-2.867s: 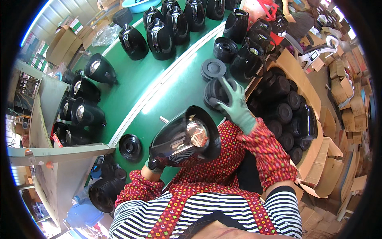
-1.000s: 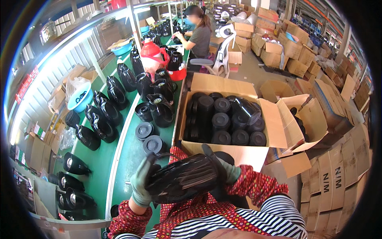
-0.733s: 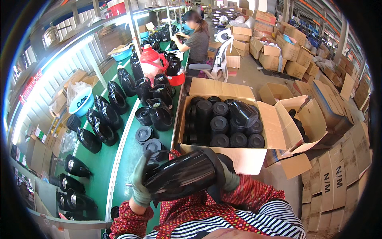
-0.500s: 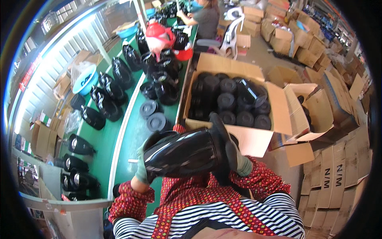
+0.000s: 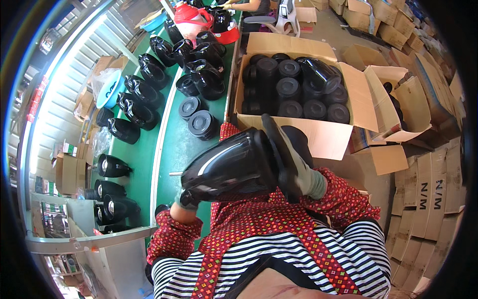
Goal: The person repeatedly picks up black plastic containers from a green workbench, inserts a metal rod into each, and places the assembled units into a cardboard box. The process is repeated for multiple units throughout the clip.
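Note:
A glossy black jug body [image 5: 229, 167] lies tilted sideways in front of me, its wide end to the right. My left hand [image 5: 187, 199], in a grey-green glove, is closed under its narrow end; most of the fingers are hidden behind it. My right hand [image 5: 298, 172], in a dark-palmed glove, bears against the wide end, fingers long and pointing up along its rim. A black rounded piece [image 5: 298, 143] shows just beyond this hand; whether it joins the jug cannot be made out. Stacked black round caps [image 5: 201, 124] stand on the green bench [image 5: 172, 149] past the jug.
Several black jugs [image 5: 206, 79] stand on the bench, with a red-and-white jug [image 5: 191, 21] behind. An open carton [image 5: 313, 132] holds black round pieces and one glossy jug. Another carton [image 5: 373, 102] stands right of it. A person's arm [image 5: 244, 6] shows at the far end.
The view has tilted, so bench and cartons sit higher in the picture. The jug's wide end has risen, and my right hand has moved up with it and turned slightly. Both hands stay on the jug.

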Motion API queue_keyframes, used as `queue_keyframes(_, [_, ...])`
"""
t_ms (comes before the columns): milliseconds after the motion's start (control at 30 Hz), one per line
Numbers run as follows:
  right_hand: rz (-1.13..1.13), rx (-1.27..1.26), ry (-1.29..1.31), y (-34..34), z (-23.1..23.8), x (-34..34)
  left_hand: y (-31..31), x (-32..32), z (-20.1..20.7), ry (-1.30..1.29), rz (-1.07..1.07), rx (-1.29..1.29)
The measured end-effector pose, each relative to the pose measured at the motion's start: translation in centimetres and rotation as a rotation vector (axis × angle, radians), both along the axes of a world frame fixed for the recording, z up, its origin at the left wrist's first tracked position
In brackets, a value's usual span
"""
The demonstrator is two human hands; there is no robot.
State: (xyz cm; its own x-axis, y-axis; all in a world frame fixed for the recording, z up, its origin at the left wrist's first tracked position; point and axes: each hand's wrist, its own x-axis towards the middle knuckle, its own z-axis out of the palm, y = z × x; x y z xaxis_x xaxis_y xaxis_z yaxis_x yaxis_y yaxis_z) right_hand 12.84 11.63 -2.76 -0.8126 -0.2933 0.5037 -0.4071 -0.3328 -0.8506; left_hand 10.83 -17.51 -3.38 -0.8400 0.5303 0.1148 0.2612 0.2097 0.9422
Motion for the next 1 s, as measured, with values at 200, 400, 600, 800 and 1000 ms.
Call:
queue_keyframes(200, [-0.205, 0.242, 0.354, 1.3, 1.2, -0.7, 1.8, 1.0, -1.3, -0.194, 0.075, 0.326])
queue_keyframes(400, [-0.124, -0.283, -0.289, -0.8, -0.7, 0.1, 0.4, 0.2, 2.2, -0.035, 0.33, 0.323])
queue_keyframes(600, [-0.083, -0.16, -0.403, 1.0, -7.6, -1.9, 1.7, -0.6, -0.8, -0.169, 0.43, 0.308])
queue_keyframes(800, [-0.162, 0.091, -0.291, 3.0, -1.1, -2.5, 2.7, 3.5, -7.6, -0.904, 0.382, 1.125])
queue_keyframes(1000, [-0.175, 0.312, -0.331, 4.7, -2.2, -7.0, 1.1, 5.3, -6.0, -0.066, -0.083, -0.112])
